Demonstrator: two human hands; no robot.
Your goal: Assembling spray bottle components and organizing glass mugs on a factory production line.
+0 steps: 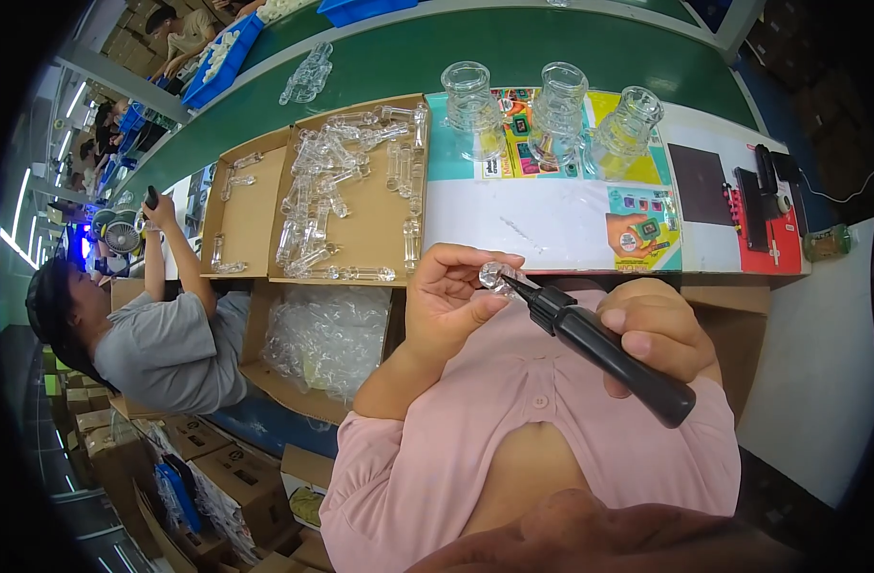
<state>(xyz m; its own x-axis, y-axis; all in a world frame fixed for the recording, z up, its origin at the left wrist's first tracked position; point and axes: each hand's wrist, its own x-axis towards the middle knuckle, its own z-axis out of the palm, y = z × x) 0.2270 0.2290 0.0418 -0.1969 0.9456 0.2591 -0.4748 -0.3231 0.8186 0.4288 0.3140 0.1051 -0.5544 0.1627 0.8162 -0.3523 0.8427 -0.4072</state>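
Between the thumb and fingers of my left hand (442,301) is a small clear glass piece (492,275), its round end facing up. My right hand (657,329) is wrapped round a black handheld tool (614,361) with a ribbed collar and a narrow tapered tip. The tip meets the glass piece or lies right in front of it; I cannot tell which. Both hands are close to my chest, just off the table's near edge. Ahead of them lies a white printed sheet (466,218).
Left of the sheet, a shallow cardboard tray (375,234) holds many clear glass pieces. Three clear glass vessels (558,115) stand at the sheet's far side. A box of clear plastic wrap (322,334) sits below the tray. A co-worker (170,344) works at the left. Black devices (754,205) lie right.
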